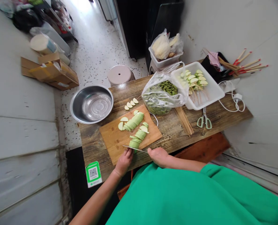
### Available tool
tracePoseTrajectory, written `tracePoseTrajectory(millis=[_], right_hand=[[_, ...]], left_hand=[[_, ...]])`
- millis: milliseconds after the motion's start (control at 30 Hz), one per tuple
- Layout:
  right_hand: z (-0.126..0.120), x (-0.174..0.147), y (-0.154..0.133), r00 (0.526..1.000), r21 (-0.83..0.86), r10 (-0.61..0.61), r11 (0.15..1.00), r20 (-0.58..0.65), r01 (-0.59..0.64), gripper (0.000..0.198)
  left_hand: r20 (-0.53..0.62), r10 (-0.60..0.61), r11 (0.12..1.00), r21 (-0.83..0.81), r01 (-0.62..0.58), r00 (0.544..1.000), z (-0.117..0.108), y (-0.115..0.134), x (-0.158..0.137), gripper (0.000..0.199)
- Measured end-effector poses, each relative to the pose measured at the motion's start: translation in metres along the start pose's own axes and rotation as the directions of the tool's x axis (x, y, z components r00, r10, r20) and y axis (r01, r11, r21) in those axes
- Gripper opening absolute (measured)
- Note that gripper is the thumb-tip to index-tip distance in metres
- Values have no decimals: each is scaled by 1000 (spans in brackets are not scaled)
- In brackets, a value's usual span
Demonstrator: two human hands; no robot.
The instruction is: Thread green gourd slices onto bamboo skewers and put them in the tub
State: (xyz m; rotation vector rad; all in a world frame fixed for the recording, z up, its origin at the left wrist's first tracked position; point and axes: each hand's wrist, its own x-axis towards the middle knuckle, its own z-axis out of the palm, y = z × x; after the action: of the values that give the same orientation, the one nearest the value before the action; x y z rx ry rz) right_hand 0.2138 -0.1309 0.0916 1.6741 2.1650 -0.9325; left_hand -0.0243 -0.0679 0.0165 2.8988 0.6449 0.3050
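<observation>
My right hand (159,157) is closed round the handle of a kitchen knife (134,148). Its blade lies across the near end of a row of sliced zucchini (139,136), by the front edge of the wooden cutting board (110,137). At that end, my left hand (125,161) grips the zucchini with bunched fingers, close to the blade; the fingertips are partly hidden. A second sliced row (134,121) lies farther back on the board, with a few loose half-round slices (121,126) beside it. Behind the board rests a skewer of zucchini slices (131,104).
A steel basin (92,104) stands at the table's left end. Right of the board are a plastic bag of green beans or pods (164,93), bare bamboo skewers (184,121), scissors (204,119) and a white tray (213,93) with filled skewers. A stool (120,75) stands behind the table.
</observation>
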Motion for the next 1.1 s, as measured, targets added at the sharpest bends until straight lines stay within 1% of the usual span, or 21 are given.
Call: tracePoseTrajectory(millis=[67, 167, 300, 500, 667, 800, 900, 1033, 1100], right_hand=[[3, 3, 1, 1000, -2, 11, 1000, 3, -11, 18], [5, 4, 1, 1000, -9, -8, 1000, -3, 8, 18], [1, -3, 0, 999, -25, -42, 999, -11, 41, 18], [-8, -13, -8, 997, -67, -77, 995, -30, 74, 17], [-6, -15, -12, 998, -77, -61, 995, -21, 59, 16], [-3, -13, -13, 999, -62, -46, 997, -18, 44, 15], [2, -9, -14, 1000, -56, -24, 998, -5, 24, 14], [8, 0, -11, 1000, -46, 16, 999, 18, -16, 15], [10, 3, -9, 1000, -46, 17, 999, 22, -16, 16]], left_hand=[[-19, -7, 1000, 2, 7, 1000, -1, 2, 1, 32], [-41, -6, 999, 41, 8, 999, -2, 4, 2, 32], [-46, 9, 995, 101, -4, 999, -2, 5, -1, 29], [-62, -4, 997, 73, 9, 998, 3, 5, -7, 25], [-91, -7, 999, 44, 11, 996, 6, 5, -10, 25], [-77, -8, 1000, 24, 10, 997, 5, 4, -10, 26], [-80, -12, 1000, 1, 12, 997, 5, 4, -10, 27], [-109, -36, 999, -8, 35, 993, 5, 5, -8, 28], [-123, -47, 999, -18, 45, 991, 5, 6, -7, 29]])
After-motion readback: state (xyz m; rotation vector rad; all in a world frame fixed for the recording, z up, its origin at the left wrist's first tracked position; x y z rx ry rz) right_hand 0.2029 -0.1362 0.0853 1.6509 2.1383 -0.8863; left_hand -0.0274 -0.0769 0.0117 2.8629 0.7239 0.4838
